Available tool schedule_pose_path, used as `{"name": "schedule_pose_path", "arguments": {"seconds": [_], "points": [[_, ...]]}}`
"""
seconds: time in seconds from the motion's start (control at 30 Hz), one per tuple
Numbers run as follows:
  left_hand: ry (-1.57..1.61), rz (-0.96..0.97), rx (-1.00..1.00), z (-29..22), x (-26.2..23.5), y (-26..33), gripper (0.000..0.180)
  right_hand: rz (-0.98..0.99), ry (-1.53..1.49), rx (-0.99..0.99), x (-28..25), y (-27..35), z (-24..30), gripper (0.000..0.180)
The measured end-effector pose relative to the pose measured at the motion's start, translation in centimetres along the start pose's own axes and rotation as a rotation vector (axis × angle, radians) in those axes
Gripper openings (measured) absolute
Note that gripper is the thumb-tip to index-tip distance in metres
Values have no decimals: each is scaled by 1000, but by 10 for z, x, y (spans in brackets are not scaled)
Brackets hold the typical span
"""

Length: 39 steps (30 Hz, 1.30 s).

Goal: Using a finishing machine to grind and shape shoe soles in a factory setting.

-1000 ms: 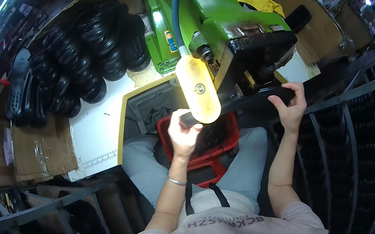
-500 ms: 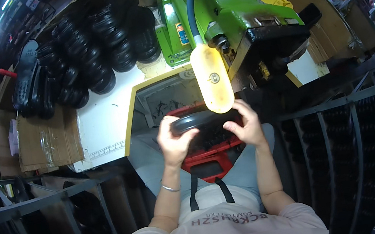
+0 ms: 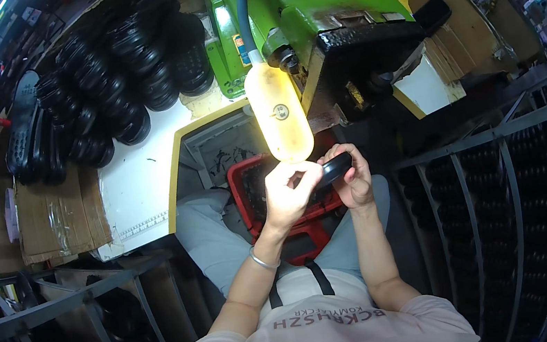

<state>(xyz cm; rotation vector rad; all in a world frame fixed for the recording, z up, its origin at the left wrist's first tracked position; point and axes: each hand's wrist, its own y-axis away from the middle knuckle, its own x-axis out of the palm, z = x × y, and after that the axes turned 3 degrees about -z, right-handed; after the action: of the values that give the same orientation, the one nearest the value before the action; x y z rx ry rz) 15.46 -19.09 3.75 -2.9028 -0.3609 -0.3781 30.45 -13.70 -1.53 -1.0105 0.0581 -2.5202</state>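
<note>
A black shoe sole (image 3: 338, 167) is held tilted between my hands, below the lit yellow lamp (image 3: 283, 117). My right hand (image 3: 358, 183) is closed round its right end, with the thumb on the near side. At its left end, my left hand (image 3: 289, 195) is closed in a pinch at the sole's edge, the fingertips just under the lamp. Whether a thin scrap is also between those fingertips is too small to tell. Beneath my hands, between my knees, is a red plastic basket (image 3: 238, 190) with dark stuff inside, partly hidden by my arms.
Stacks of black soles (image 3: 126, 66) stand on the white table (image 3: 138, 179) at the left, beside a cardboard box (image 3: 60, 218). A green machine (image 3: 327, 2) rises ahead, with a blue cable (image 3: 244, 14) to the lamp. Metal racks (image 3: 486, 141) flank me on both sides.
The sole has turned from lying level across both hands to a tilted hold further right. My left hand has moved right and gone from a wide grasp to a pinch at its edge.
</note>
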Motion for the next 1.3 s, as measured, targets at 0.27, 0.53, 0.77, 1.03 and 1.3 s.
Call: {"name": "schedule_pose_path", "arguments": {"seconds": [0.27, 0.53, 0.77, 1.03, 1.3], "points": [[-695, -122, 97, 19, -38, -10, 13, -19, -335, -25, -4, -2, 4, 52], [-1243, -137, 4, 28, -117, 23, 19, -40, -532, -40, -12, -14, 7, 44], [-1179, -99, -43, 27, -120, 19, 20, -144, -524, -103, -15, -13, 28, 42], [-930, 17, -183, 40, -124, 37, 21, -288, 224, -650, 24, -3, 155, 54], [-716, 132, -280, 38, -84, 25, 22, -107, 735, -948, 9, -151, 145, 44]]}}
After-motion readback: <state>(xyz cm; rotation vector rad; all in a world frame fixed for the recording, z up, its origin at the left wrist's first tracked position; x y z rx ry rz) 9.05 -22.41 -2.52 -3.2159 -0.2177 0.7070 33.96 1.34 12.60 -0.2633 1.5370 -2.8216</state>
